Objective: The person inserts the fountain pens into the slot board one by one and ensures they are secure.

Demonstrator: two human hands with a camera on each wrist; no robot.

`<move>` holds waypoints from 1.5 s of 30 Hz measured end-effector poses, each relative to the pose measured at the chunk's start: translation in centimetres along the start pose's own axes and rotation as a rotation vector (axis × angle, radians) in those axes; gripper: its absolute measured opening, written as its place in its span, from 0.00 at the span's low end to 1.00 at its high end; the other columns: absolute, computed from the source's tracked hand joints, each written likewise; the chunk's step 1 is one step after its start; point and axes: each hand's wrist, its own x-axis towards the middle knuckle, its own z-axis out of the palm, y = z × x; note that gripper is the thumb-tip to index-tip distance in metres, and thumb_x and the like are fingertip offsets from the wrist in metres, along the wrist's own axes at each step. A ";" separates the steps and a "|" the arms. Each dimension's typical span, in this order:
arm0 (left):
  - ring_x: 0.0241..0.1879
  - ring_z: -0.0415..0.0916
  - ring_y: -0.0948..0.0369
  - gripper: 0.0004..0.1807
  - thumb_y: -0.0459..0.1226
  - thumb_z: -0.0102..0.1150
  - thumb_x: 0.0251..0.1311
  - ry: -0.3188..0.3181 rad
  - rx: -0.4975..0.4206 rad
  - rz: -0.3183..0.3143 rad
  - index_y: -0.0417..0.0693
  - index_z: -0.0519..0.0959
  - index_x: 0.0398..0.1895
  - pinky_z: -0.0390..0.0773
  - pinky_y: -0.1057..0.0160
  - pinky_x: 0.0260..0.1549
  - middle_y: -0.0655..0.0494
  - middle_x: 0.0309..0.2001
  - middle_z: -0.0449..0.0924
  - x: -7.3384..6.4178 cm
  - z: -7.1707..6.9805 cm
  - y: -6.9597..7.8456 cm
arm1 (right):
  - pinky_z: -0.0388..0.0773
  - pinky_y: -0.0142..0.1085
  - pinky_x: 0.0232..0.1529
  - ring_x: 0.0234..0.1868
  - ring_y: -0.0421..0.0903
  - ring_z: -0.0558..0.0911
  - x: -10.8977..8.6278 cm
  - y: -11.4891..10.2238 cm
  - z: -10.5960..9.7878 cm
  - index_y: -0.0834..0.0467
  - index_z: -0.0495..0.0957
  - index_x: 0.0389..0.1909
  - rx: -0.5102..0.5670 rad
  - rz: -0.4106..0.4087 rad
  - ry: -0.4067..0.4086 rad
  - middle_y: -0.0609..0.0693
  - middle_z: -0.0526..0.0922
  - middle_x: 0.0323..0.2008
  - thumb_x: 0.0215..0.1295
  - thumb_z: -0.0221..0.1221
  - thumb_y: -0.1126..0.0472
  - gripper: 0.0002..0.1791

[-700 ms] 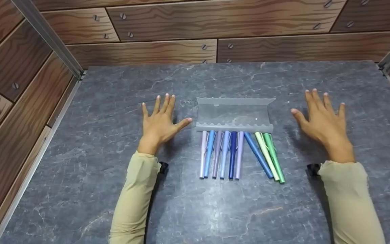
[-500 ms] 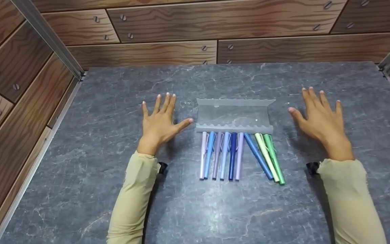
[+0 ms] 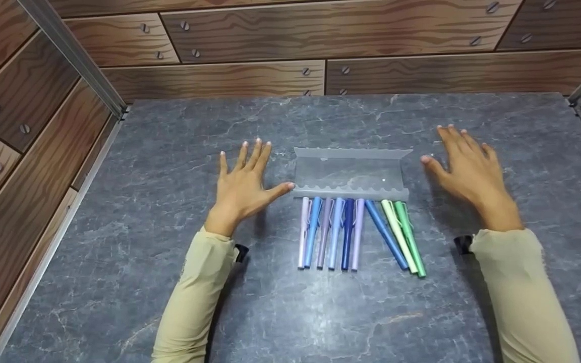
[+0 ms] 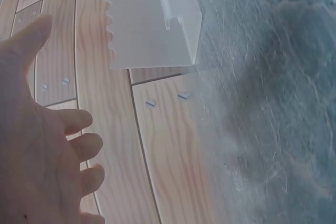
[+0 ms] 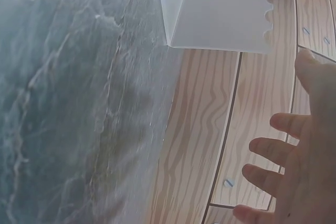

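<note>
Holder: a translucent, colourless plastic tray with scalloped long edges [image 3: 348,172] stands between the two hands, right of the left thumb and left of the right thumb.
Holder's long axis: sideways, from one hand towards the other, so a short end faces each thumb.
Nearer hand: the left hand [image 3: 242,191]; its thumb [image 3: 281,190] points at the holder's left end, just beside it, with a gap visible in the left wrist view.
Farther hand: the right hand [image 3: 474,176], its thumb [image 3: 434,166] level with the far part of the right end and apart from it.
Fingers: spread and released on both hands, grasping nothing.
Pens: nine slim, coloured pens [image 3: 347,234] lie between the hands, closer to the person than the fingertips, along the holder's near edge.
Pens' long axes: crosswise to the holder; the six nearer the left hand are almost parallel, while the blue, pale green and green ones nearer the right slant.
Under the hands: a grey, marbled tabletop [image 3: 270,312].
Beyond the fingertips: a wood-patterned wall [image 3: 270,35].
</note>
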 end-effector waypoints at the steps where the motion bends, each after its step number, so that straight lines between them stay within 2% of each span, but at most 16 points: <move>1: 0.78 0.32 0.53 0.54 0.76 0.34 0.54 0.000 -0.005 0.006 0.59 0.38 0.77 0.27 0.38 0.70 0.59 0.78 0.34 -0.1 0.0 0.1 | 0.40 0.68 0.67 0.75 0.66 0.47 0.1 -0.1 0.0 0.54 0.42 0.77 -0.003 -0.005 0.001 0.63 0.46 0.76 0.68 0.37 0.30 0.45; 5: 0.77 0.33 0.53 0.54 0.76 0.35 0.54 0.001 -0.013 0.035 0.60 0.37 0.77 0.28 0.38 0.71 0.58 0.78 0.35 -0.6 0.0 0.3 | 0.46 0.68 0.64 0.73 0.67 0.50 0.3 -0.3 0.1 0.53 0.46 0.76 -0.012 -0.030 0.005 0.64 0.49 0.75 0.69 0.39 0.31 0.44; 11: 0.77 0.36 0.52 0.54 0.75 0.39 0.54 -0.007 0.001 0.073 0.60 0.39 0.77 0.33 0.38 0.71 0.56 0.78 0.38 -1.2 0.0 0.4 | 0.48 0.68 0.63 0.71 0.68 0.54 0.6 -0.8 0.5 0.52 0.50 0.75 0.000 -0.067 0.002 0.65 0.54 0.73 0.69 0.40 0.32 0.42; 17: 0.77 0.36 0.52 0.54 0.75 0.39 0.53 -0.019 0.021 0.106 0.60 0.41 0.77 0.34 0.38 0.71 0.55 0.78 0.38 -1.6 0.1 0.6 | 0.52 0.67 0.62 0.68 0.68 0.59 0.8 -1.0 1.1 0.48 0.53 0.75 0.029 -0.096 0.022 0.65 0.61 0.68 0.69 0.43 0.34 0.38; 21: 0.77 0.37 0.52 0.54 0.75 0.40 0.53 -0.019 0.006 0.126 0.59 0.42 0.77 0.34 0.39 0.72 0.54 0.78 0.37 -1.8 0.2 0.9 | 0.59 0.65 0.58 0.61 0.67 0.65 0.9 -1.1 1.3 0.49 0.57 0.73 0.055 -0.113 0.050 0.66 0.68 0.62 0.69 0.45 0.36 0.37; 24: 0.77 0.40 0.52 0.54 0.75 0.42 0.53 -0.017 -0.010 0.139 0.60 0.43 0.77 0.35 0.40 0.72 0.51 0.78 0.40 -1.9 0.3 1.0 | 0.66 0.60 0.48 0.51 0.64 0.71 1.0 -1.1 1.5 0.52 0.60 0.72 0.073 -0.109 0.053 0.64 0.72 0.55 0.69 0.45 0.35 0.36; 28: 0.75 0.49 0.49 0.54 0.74 0.46 0.51 -0.006 -0.032 0.161 0.61 0.46 0.77 0.42 0.40 0.72 0.48 0.77 0.46 -2.0 0.5 1.2 | 0.68 0.51 0.35 0.42 0.57 0.73 1.1 -1.1 1.6 0.52 0.62 0.70 0.097 -0.092 0.021 0.59 0.74 0.49 0.69 0.45 0.35 0.36; 32: 0.70 0.61 0.47 0.54 0.74 0.49 0.49 0.022 -0.053 0.192 0.61 0.51 0.76 0.56 0.41 0.68 0.47 0.73 0.58 -2.0 0.7 1.3 | 0.69 0.50 0.34 0.42 0.55 0.74 1.3 -1.1 1.8 0.53 0.63 0.69 0.124 -0.087 0.001 0.58 0.75 0.48 0.69 0.45 0.35 0.36; 35: 0.67 0.65 0.48 0.53 0.74 0.51 0.48 0.028 -0.080 0.204 0.60 0.55 0.75 0.62 0.41 0.65 0.49 0.70 0.66 -2.1 0.8 1.4 | 0.69 0.49 0.34 0.42 0.54 0.75 1.4 -1.2 1.9 0.53 0.64 0.69 0.155 -0.078 -0.013 0.58 0.76 0.49 0.69 0.45 0.35 0.36; 40: 0.66 0.67 0.48 0.51 0.73 0.53 0.47 -0.010 -0.152 0.210 0.59 0.60 0.73 0.63 0.39 0.63 0.49 0.67 0.69 -2.2 1.1 1.5 | 0.67 0.49 0.34 0.43 0.54 0.76 1.5 -1.4 1.9 0.53 0.63 0.69 0.201 -0.054 -0.044 0.58 0.76 0.51 0.68 0.44 0.33 0.37; 45: 0.60 0.73 0.52 0.50 0.70 0.59 0.46 -0.047 -0.227 0.210 0.58 0.63 0.71 0.64 0.40 0.60 0.52 0.60 0.77 -2.2 1.5 1.6 | 0.69 0.49 0.37 0.44 0.53 0.78 1.7 -1.5 2.1 0.54 0.64 0.67 0.234 -0.059 -0.038 0.57 0.78 0.50 0.69 0.46 0.36 0.34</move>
